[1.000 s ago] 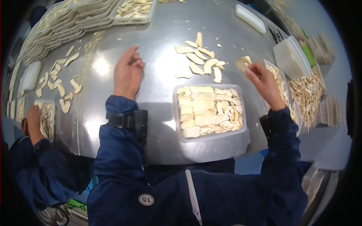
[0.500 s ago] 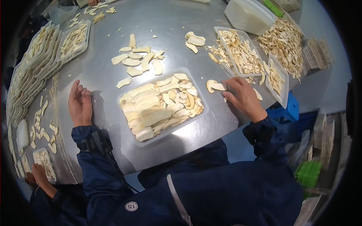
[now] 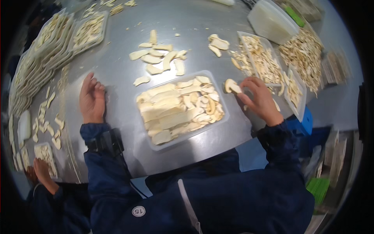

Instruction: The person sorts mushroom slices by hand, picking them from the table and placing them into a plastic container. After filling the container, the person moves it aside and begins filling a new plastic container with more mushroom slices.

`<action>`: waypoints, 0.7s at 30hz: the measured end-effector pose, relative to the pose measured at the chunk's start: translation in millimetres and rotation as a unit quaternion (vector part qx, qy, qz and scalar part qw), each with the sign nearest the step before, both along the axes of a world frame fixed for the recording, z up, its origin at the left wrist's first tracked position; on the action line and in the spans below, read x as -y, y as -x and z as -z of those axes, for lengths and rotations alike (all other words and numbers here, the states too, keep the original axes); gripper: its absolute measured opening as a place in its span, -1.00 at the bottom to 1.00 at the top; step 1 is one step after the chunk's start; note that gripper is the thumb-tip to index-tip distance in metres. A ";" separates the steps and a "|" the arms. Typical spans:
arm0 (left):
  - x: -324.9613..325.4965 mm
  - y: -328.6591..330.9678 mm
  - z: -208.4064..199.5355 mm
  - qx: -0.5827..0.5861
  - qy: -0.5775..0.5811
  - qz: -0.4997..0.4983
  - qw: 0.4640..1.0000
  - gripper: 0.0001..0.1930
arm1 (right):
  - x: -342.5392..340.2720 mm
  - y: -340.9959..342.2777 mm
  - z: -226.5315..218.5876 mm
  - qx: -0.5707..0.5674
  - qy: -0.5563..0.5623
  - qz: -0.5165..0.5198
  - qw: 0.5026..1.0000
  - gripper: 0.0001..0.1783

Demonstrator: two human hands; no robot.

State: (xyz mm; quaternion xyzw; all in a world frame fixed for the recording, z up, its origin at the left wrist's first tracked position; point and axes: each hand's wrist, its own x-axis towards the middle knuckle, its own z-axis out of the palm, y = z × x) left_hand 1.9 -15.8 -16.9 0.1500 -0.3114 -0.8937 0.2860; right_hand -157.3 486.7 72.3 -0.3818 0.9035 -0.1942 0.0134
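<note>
Mushroom slice (image 3: 232, 85), cap toward the left, is pinched between thumb and fingers of the right hand (image 3: 259, 99), just right of a shallow tray (image 3: 156, 147); whether it touches the steel table (image 3: 120, 50) I cannot tell. Pale slices cover the inside of that tray, long pieces on its left side, smaller curled ones on its right. The left hand (image 3: 92, 99) is left of the tray and apart from it, fingers loosely curled, grasping nothing. On the far side of the tray is a loose cluster of slices (image 3: 169, 60), with a smaller group (image 3: 219, 43) to its right. Farther right are a translucent box (image 3: 270, 21) and a heap of thin pieces (image 3: 302, 54). Stacked trays (image 3: 39, 70) stand far left; near left, a co-worker's hand (image 3: 44, 175) is at a small tray (image 3: 54, 165).
</note>
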 end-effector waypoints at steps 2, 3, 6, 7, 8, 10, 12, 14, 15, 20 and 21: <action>-13.5 0.4 -16.7 0.010 -0.021 -0.010 1.000 -0.76 | 12.5 -6.3 -6.8 -0.041 0.049 -0.004 0.998 -0.70; -19.1 3.2 -17.2 0.028 0.002 -0.033 0.999 -0.76 | 19.6 -12.0 -8.2 -0.089 0.056 -0.026 0.994 -0.69; -19.6 5.9 -16.6 0.018 -0.002 -0.022 1.000 -0.75 | 52.8 -39.9 -22.3 -0.061 0.076 -0.105 0.990 -0.67; -19.9 7.7 -16.2 0.019 -0.002 -0.023 1.000 -0.75 | 63.7 -47.7 -23.7 -0.047 0.086 -0.143 0.985 -0.66; -20.7 8.3 -16.4 0.022 0.004 -0.026 0.999 -0.75 | 72.8 -53.2 -21.6 -0.045 0.087 -0.145 0.985 -0.66; -21.1 7.4 -16.6 0.026 0.011 -0.030 0.999 -0.75 | 88.3 -62.4 -15.6 -0.060 0.081 -0.233 0.967 -0.67; -21.1 6.2 -16.3 0.023 0.012 -0.031 0.999 -0.74 | 96.9 -67.2 -10.9 -0.049 0.064 -0.249 0.965 -0.67; -19.2 6.1 -14.9 0.022 0.017 -0.030 0.999 -0.74 | 102.4 -70.8 -8.6 -0.035 0.051 -0.267 0.962 -0.65; -18.7 6.1 -14.1 0.021 0.022 -0.028 0.999 -0.75 | 103.8 -71.5 -8.7 -0.035 0.050 -0.267 0.962 -0.65; -21.8 6.3 -18.0 0.023 0.015 -0.032 0.999 -0.75 | 110.2 -72.0 -10.2 -0.048 0.034 -0.277 0.959 -0.64; -22.6 6.5 -18.6 0.022 0.010 -0.033 0.999 -0.74 | 110.7 -72.1 -9.5 -0.048 0.033 -0.277 0.959 -0.64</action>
